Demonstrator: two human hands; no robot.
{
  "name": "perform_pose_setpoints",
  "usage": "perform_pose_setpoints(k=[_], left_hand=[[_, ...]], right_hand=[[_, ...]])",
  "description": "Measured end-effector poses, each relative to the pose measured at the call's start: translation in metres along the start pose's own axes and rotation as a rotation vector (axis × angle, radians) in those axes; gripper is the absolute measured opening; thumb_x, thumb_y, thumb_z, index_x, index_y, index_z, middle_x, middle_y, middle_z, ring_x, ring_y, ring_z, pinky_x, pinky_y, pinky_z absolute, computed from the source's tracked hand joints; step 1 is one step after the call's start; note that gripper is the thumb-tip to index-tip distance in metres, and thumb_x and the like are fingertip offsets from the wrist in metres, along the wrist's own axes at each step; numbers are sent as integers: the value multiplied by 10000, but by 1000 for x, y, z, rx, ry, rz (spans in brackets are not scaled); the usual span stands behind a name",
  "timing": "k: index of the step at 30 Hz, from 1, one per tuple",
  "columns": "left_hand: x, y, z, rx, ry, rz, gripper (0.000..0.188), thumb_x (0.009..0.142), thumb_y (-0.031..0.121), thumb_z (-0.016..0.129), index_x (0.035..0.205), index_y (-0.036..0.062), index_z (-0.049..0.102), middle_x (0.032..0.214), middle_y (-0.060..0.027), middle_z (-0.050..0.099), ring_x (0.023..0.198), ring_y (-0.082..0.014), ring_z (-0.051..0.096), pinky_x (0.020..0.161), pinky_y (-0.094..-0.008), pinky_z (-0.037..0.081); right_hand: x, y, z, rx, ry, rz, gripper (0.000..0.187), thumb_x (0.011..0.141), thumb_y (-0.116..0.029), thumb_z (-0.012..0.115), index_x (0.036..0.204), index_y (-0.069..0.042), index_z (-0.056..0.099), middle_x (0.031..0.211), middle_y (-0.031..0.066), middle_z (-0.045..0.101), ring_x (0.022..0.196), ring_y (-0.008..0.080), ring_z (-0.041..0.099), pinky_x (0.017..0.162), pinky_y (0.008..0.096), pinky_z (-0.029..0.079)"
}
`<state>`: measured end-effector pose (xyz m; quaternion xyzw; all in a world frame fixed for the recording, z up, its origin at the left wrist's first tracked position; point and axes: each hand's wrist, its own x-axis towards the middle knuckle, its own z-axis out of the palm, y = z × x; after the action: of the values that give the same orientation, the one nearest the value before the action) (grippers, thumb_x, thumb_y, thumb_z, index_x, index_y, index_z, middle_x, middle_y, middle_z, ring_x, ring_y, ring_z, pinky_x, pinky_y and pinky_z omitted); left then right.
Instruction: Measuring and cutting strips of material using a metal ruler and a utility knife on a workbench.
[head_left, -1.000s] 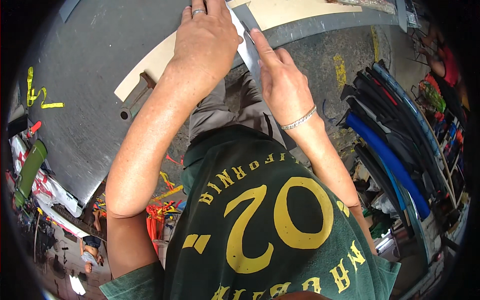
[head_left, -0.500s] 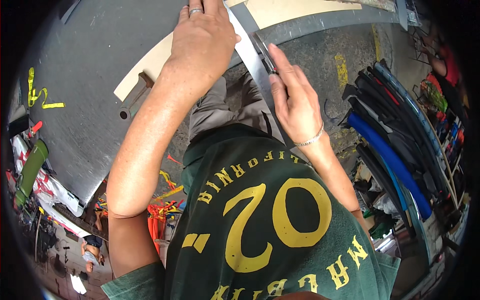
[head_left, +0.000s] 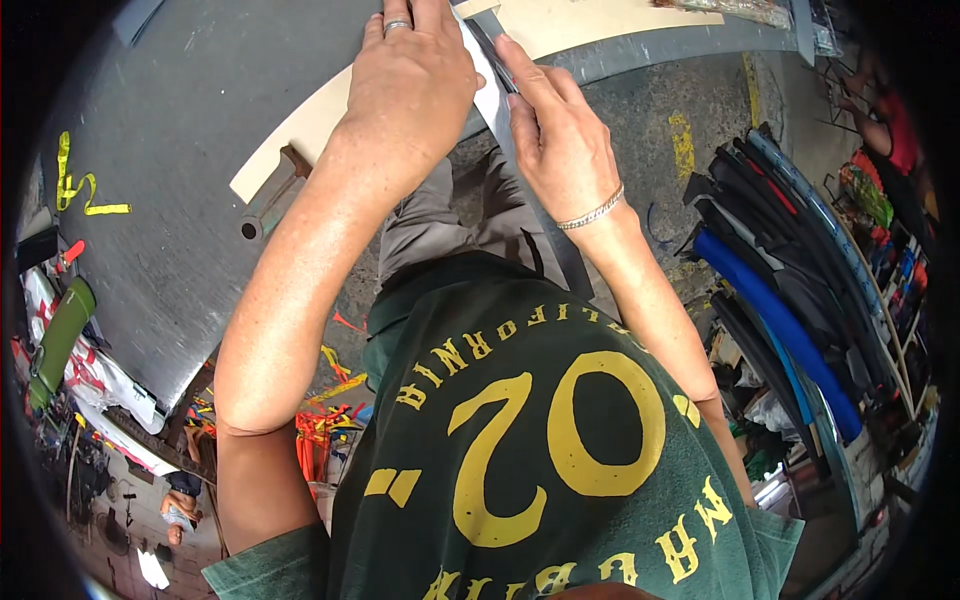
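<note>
My left hand (head_left: pixel 412 90), with a ring on one finger, presses down near the top edge of the view beside a long white strip (head_left: pixel 492 105); its fingertips run out of view. My right hand (head_left: pixel 568 135), a bracelet at its wrist, is closed on a slim metal cutter (head_left: pixel 488 52) laid along the strip's right side. The cutter's blade is too small to make out. Under the left hand and forearm lies a pale tan sheet (head_left: pixel 290 135). A grey and rust-brown metal tool (head_left: pixel 265 208) sits on the sheet's near edge, partly behind my left forearm.
The grey worktable (head_left: pixel 180 230) carries a yellow strap (head_left: pixel 75 190) at the left. A green roll (head_left: pixel 62 345) stands beside it. Black and blue rolled material (head_left: pixel 775 320) is heaped on the floor at right. Orange straps (head_left: pixel 320 435) lie below the table; other people show near both rims.
My right hand has moved up and to the left with the cutter, closer to my left hand and the strip. The left hand has barely shifted.
</note>
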<state>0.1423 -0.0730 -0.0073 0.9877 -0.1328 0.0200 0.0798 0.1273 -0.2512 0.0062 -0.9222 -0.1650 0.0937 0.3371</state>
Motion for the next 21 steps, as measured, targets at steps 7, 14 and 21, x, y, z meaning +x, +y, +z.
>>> perform_pose_setpoints(k=[7,14,21], left_hand=[[-1,-5,7,65,49,39,636,933,318,726,1337,-125,512,1254,-266,608,1226,-393,620,1079,-469,486],[12,5,-26,-82,-150,77,706,1019,283,557,1455,-233,350,1550,-398,343,1481,-489,334,1225,-493,316],[22,14,-40,227,-527,-6,706,1018,282,559,1458,-229,351,1550,-388,352,1478,-484,343,1218,-485,329]], right_hand=[[2,3,-2,-39,-18,-35,573,982,-45,589,1519,-228,507,1122,161,657,958,394,695,827,456,581],[8,-16,-10,-138,-132,58,569,997,-62,546,1543,-194,453,1043,210,641,902,440,667,808,502,567],[1,-18,-12,-151,-164,44,574,999,-50,513,1551,-181,425,979,238,622,887,454,650,785,522,554]])
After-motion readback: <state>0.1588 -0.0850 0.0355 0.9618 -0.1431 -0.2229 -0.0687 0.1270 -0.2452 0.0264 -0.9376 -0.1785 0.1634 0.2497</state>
